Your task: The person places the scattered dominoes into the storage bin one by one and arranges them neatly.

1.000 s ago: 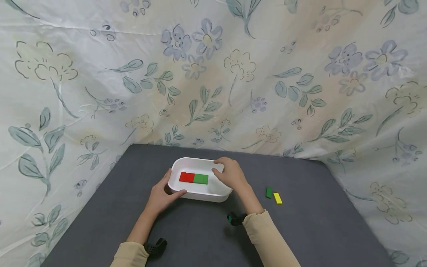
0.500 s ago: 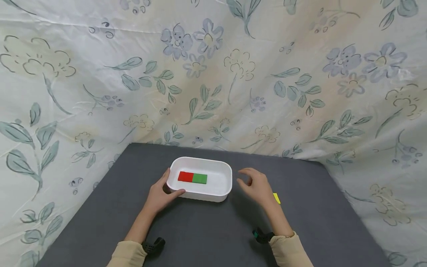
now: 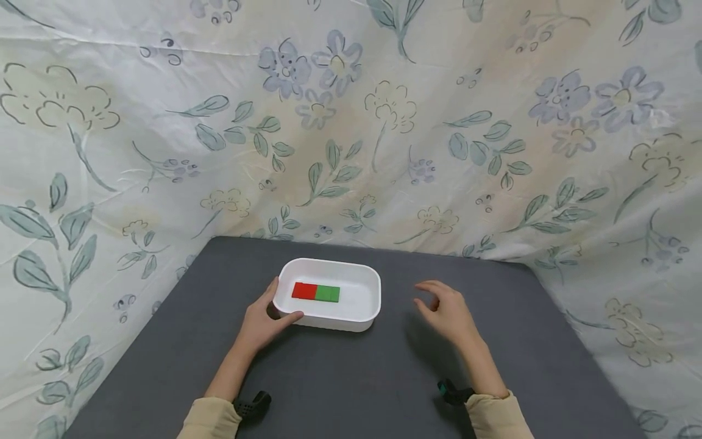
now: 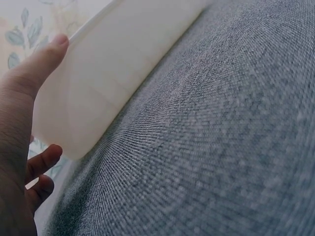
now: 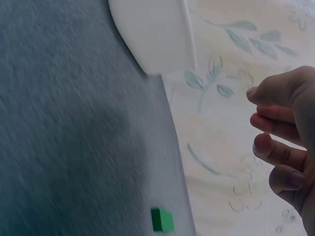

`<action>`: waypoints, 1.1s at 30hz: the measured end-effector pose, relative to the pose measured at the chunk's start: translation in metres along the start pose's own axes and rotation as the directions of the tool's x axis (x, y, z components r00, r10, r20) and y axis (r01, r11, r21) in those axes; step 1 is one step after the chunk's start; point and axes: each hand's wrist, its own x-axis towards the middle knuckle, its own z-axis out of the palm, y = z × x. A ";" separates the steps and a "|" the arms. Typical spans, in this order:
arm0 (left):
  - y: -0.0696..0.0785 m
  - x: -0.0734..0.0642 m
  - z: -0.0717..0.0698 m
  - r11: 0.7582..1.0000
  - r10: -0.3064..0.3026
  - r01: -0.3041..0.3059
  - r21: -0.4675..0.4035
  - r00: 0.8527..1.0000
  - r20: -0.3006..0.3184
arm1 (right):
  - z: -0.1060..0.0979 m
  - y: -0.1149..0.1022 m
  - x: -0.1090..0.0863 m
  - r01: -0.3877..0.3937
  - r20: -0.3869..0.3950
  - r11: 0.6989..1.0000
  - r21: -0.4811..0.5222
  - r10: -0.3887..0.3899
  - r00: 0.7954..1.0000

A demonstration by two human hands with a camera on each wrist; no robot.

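Note:
A white rectangular plastic tub (image 3: 362, 292) stands on the grey cloth. Inside it a red block patch (image 3: 304, 291) and a green block patch (image 3: 328, 294) lie flat, end to end. My left hand (image 3: 262, 323) holds the tub's left end, thumb at the front rim and fingers around the corner; the left wrist view shows the thumb on the tub's wall (image 4: 93, 93). To the right of the tub my right hand (image 3: 450, 314) hovers above the cloth, fingers loosely bent and holding nothing. A loose green block (image 5: 162, 220) shows low in the right wrist view.
A dark grey cloth (image 3: 340, 378) covers the table. Behind it and at both sides hangs a pale floral curtain (image 3: 351, 152). In the head view my right hand and forearm cover the spot of the loose blocks.
My right hand has moved right, from over the tub's right end to above the cloth, now hiding the loose green and yellow blocks. My left hand and the tub have stayed nearly still.

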 end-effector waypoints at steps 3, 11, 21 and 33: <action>-0.001 -0.001 0.001 1.000 -0.001 0.001 -0.005 1.000 -0.002 | -0.006 0.008 -0.001 -0.005 0.005 1.000 -0.020 0.005 1.000; -0.003 0.000 -0.002 1.000 0.009 -0.009 -0.006 1.000 -0.011 | -0.016 0.037 -0.002 -0.031 0.022 0.999 -0.021 0.031 0.999; -0.005 0.001 -0.003 1.000 0.001 0.000 -0.009 1.000 0.005 | -0.021 0.072 -0.012 -0.097 0.154 0.995 0.018 0.093 0.984; -0.005 0.000 -0.001 1.000 0.017 -0.017 -0.003 1.000 0.006 | -0.010 0.088 -0.023 -0.171 0.296 0.985 0.027 0.156 0.942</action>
